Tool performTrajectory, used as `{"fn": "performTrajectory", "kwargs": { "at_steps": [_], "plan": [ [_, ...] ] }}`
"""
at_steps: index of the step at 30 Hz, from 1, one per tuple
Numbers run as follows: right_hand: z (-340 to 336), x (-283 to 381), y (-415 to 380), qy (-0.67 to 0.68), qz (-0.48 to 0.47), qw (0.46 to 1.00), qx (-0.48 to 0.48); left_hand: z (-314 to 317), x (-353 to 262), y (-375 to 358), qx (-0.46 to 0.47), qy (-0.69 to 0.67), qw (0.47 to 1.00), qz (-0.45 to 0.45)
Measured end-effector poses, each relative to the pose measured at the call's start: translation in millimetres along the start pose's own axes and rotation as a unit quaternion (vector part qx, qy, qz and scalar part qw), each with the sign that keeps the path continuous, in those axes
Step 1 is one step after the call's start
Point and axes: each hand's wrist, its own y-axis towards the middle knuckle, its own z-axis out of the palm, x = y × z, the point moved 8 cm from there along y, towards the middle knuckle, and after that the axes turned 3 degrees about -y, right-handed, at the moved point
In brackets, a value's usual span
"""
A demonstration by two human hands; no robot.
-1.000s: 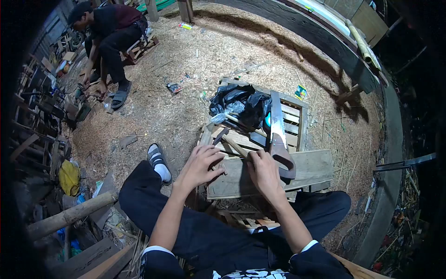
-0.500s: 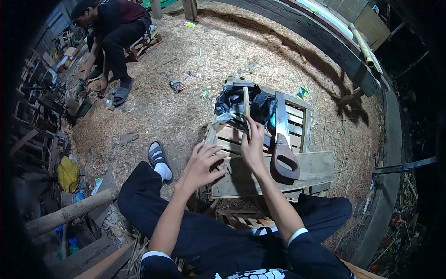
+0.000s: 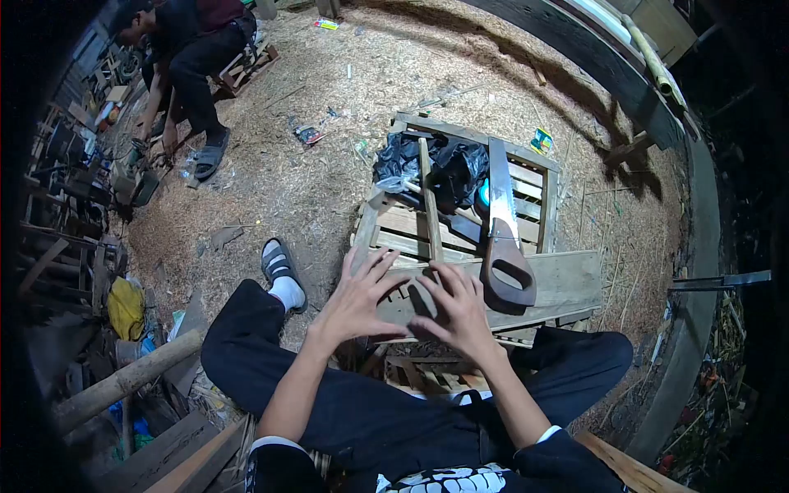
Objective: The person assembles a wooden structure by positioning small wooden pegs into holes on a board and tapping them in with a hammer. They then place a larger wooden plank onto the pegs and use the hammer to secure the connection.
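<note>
My left hand (image 3: pixel 355 300) is open, fingers spread, over the left end of a flat wooden board (image 3: pixel 563 281). Facing it, my right hand (image 3: pixel 459 312) is open above the same board, its fingers curved and holding nothing. A narrow wooden stick (image 3: pixel 431 209) runs lengthwise over a slatted wooden stand (image 3: pixel 549 193), its near end close to my right fingertips. To the right of the stick lies a handsaw (image 3: pixel 509 271) with a brown wooden handle, blade pointing away from me. A black plastic bag (image 3: pixel 460 171) sits at the far side of the slats.
A person (image 3: pixel 193 66) crouches at the far left near scattered tools and wood. Shavings cover the ground (image 3: pixel 304 197). A round pole (image 3: pixel 131 374) juts in at lower left, near a yellow bag (image 3: pixel 125 308). A dark beam (image 3: pixel 575 53) crosses the upper right.
My right hand has let go of the stick and drawn back toward me, fingers spreading. The stick now rests on the slats. My left hand stays open, shifted slightly.
</note>
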Motion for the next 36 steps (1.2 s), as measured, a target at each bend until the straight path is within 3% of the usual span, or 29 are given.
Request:
{"fn": "performTrajectory", "kwargs": {
  "at_steps": [2, 8, 10, 11, 13, 14, 17, 18, 24, 29, 31, 34, 36],
  "plan": [
    [-5, 1, -8, -0.012, -0.007, 0.999, 0.035, 14, -2, -8, 0.067, 0.069, 0.995, -0.022],
    [-7, 9, -17, -0.097, -0.044, 0.988, 0.115, 26, -6, -18, 0.083, 0.097, 0.991, -0.043],
    [-33, 7, -20, -0.081, -0.022, 0.996, -0.006, 23, -10, -18, 0.084, 0.103, 0.99, -0.035],
    [-34, 6, -23, -0.081, -0.025, 0.996, -0.007, 22, -12, -18, 0.086, 0.109, 0.99, -0.027],
    [-52, -20, -34, -0.154, 0.128, 0.975, -0.094, 20, -5, -21, 0.073, 0.069, 0.995, -0.015],
    [-58, -26, -39, -0.148, 0.148, 0.969, -0.132, 18, -4, -21, 0.062, 0.029, 0.998, 0.0],
    [-55, -45, -44, -0.13, 0.141, 0.971, -0.143, 13, -2, -19, 0.057, 0.003, 0.998, 0.009],
    [-64, -36, -39, -0.147, 0.113, 0.964, -0.192, 11, -1, -19, 0.058, 0.004, 0.998, 0.011],
    [-70, -21, -29, -0.118, 0.121, 0.969, -0.182, 7, -1, -15, 0.076, -0.034, 0.997, -0.004],
    [-49, -29, -41, -0.092, 0.17, 0.974, -0.12, 19, -7, -15, 0.068, 0.028, 0.997, -0.02],
    [-47, -27, -48, -0.101, 0.157, 0.975, -0.125, 19, -14, -9, 0.055, 0.055, 0.997, -0.019],
    [-45, -33, -57, -0.049, 0.214, 0.966, -0.135, 22, -19, -9, 0.048, 0.075, 0.996, -0.003],
    [-54, -35, -60, -0.023, 0.198, 0.96, -0.196, 30, -19, -7, 0.052, 0.066, 0.996, 0.021]
  ]
}}
